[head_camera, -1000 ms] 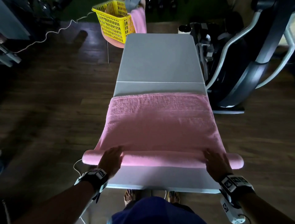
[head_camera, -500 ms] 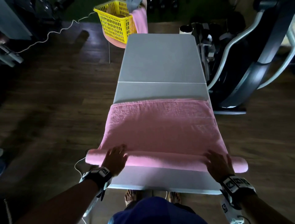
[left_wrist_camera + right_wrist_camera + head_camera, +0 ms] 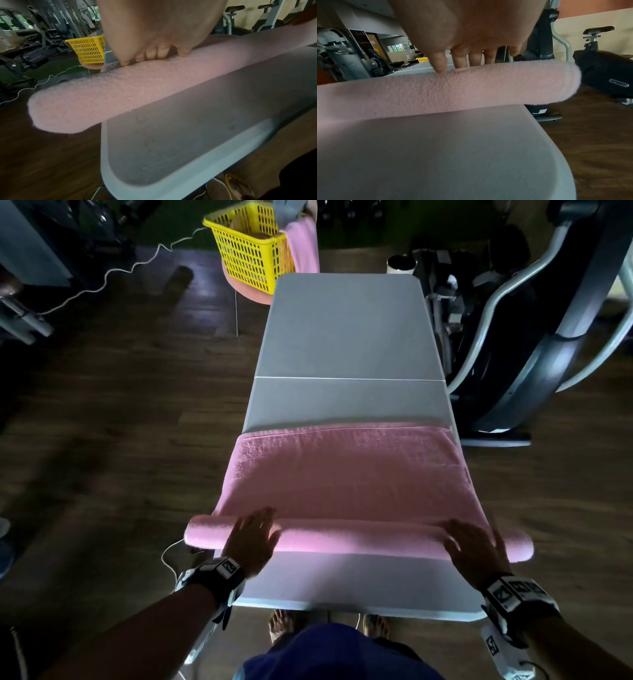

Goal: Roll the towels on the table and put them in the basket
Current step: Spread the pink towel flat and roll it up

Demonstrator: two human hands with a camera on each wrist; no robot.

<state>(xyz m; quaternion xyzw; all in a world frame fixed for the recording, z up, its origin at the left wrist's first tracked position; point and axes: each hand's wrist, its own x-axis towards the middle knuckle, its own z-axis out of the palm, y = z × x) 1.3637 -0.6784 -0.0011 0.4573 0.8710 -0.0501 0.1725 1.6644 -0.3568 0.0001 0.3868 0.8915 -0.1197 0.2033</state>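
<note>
Two flat hands press the rolled near end of a pink towel (image 3: 346, 474) on the grey table (image 3: 346, 330): left hand (image 3: 251, 539) and right hand (image 3: 474, 546), fingers straight, gripping nothing. Soft, limp terry (likely to loosen) wants even pressure near both roll ends. Beyond the table's far corner waits the yellow basket (image 3: 248, 258).

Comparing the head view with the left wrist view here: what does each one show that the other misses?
Only the head view shows the right hand on the roll, the flat unrolled stretch of the pink towel, and a second pink towel draped by the basket. Only the left wrist view shows the left hand's fingertips pressing over the roll's far side. Both show the left hand, the rolled part overhanging the table, and the yellow basket.
</note>
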